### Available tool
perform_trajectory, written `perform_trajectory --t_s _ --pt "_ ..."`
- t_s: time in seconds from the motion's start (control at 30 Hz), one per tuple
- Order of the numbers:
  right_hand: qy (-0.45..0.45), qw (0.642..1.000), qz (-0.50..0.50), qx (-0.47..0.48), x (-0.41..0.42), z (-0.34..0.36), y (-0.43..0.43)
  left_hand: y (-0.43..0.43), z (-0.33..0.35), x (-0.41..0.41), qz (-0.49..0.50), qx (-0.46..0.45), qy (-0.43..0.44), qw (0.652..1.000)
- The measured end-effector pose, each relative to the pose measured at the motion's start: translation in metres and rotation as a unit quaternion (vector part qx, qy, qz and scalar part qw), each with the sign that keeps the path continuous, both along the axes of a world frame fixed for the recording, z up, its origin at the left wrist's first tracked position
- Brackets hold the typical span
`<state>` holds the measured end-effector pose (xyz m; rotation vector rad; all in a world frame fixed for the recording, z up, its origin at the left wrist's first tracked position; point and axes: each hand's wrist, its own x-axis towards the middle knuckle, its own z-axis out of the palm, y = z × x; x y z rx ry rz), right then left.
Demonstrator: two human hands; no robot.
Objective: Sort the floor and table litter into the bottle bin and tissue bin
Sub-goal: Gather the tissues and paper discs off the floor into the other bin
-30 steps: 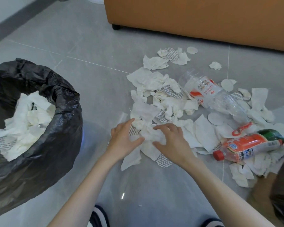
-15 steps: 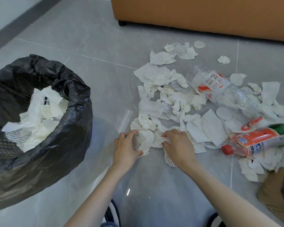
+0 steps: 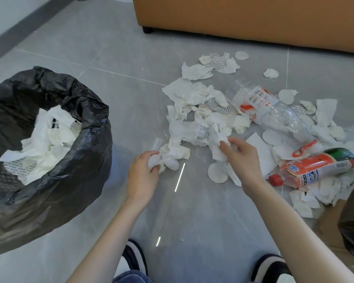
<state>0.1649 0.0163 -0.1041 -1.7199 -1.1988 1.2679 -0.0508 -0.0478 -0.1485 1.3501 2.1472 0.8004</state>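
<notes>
Tissue bin is cut off at left.

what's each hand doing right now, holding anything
Left hand: closed, gripping a tissue wad.
Right hand: closed, pinching a tissue strip.

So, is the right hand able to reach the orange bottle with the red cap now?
Probably yes: the orange bottle lies uncovered just right of the right hand, with only flat scraps between them. But that hand grips a tissue wad, so it likely must drop it first.
</notes>
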Motion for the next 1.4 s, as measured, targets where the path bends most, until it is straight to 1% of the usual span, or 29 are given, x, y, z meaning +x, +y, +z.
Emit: perform_trajectory --t_s 0.1,0.17,0.27,0.37,0.43,0.47,0.5,0.53,0.6,0.67,0.8,0.9,0.97,1.0,1.13,1.3,1.4 --pt "0.111 0.993 -0.041 -0.029 0.006 0.005 -0.002 0.002 0.015 0.003 0.013 0.01 -0.059 0.998" --pt "0.115 0.992 -0.047 -0.027 0.011 0.006 -0.003 0.004 0.017 0.005 0.016 0.0 -0.089 0.996" --pt "0.063 0.997 -0.023 -0.032 0.014 0.001 -0.005 0.007 0.009 0.006 -0.004 -0.032 -0.09 0.995" --pt "-0.041 0.995 0.067 -0.063 0.016 -0.008 -0.007 0.01 -0.005 0.008 -0.038 -0.087 -0.082 0.992" --pt "-0.141 0.978 0.13 -0.075 0.016 -0.019 -0.009 0.011 -0.016 0.012 -0.098 -0.108 -0.043 0.988" --pt "-0.199 0.964 0.161 -0.073 0.017 -0.026 -0.011 0.011 -0.02 0.015 -0.123 -0.115 -0.011 0.986" --pt "-0.243 0.948 0.194 -0.066 0.018 -0.031 -0.013 0.011 -0.022 0.018 -0.143 -0.122 0.025 0.982" --pt "-0.268 0.936 0.222 -0.057 0.019 -0.037 -0.014 0.012 -0.023 0.02 -0.16 -0.127 0.052 0.978" --pt "-0.286 0.924 0.253 -0.037 0.02 -0.048 -0.016 0.014 -0.022 0.026 -0.184 -0.129 0.069 0.972" --pt "-0.308 0.915 0.26 -0.015 0.021 -0.056 -0.019 0.016 -0.021 0.03 -0.2 -0.13 0.074 0.968" --pt "-0.379 0.879 0.288 0.022 0.02 -0.064 -0.022 0.018 -0.024 0.034 -0.193 -0.133 0.091 0.968" --pt "-0.39 0.877 0.276 0.039 0.019 -0.066 -0.022 0.015 -0.024 0.034 -0.189 -0.138 0.099 0.967" --pt "-0.391 0.88 0.268 0.039 0.018 -0.065 -0.022 0.013 -0.022 0.033 -0.182 -0.14 0.11 0.967" --pt "-0.401 0.876 0.267 0.038 0.016 -0.063 -0.021 0.011 -0.021 0.033 -0.176 -0.141 0.111 0.968" --pt "-0.435 0.854 0.285 0.027 0.013 -0.057 -0.013 0.005 -0.019 0.03 -0.16 -0.147 0.1 0.971" --pt "-0.455 0.83 0.321 -0.028 0.009 -0.05 0.0 0.001 -0.017 0.03 -0.156 -0.154 0.107 0.97" --pt "-0.495 0.808 0.32 -0.012 0.007 -0.046 0.003 0.0 -0.017 0.029 -0.152 -0.156 0.107 0.97"
